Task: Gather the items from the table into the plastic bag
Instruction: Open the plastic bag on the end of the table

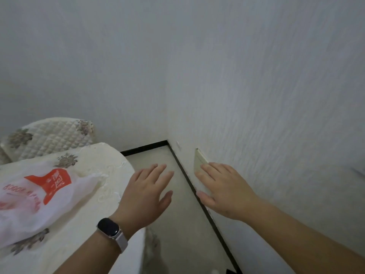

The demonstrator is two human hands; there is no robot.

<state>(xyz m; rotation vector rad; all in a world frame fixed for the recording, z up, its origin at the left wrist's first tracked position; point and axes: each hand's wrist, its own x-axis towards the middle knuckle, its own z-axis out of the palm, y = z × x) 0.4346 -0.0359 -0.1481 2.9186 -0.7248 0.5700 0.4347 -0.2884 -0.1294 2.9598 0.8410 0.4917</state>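
Note:
A white plastic bag (37,196) with red print lies bulging on the table (83,230) at the lower left; what it holds is hidden. My left hand (146,192), with a dark watch on its wrist, hovers palm down past the table's right edge, fingers spread and empty. My right hand (223,188) is held out flat over the floor next to the wall, also empty. No loose items show on the visible part of the table.
The table wears a cream quilted cloth with flower patches. A chair (51,139) with a matching cover stands behind it. A textured white wall (256,95) rises at the right, with a wall plate (200,161) near my right hand. Grey floor (181,224) lies between table and wall.

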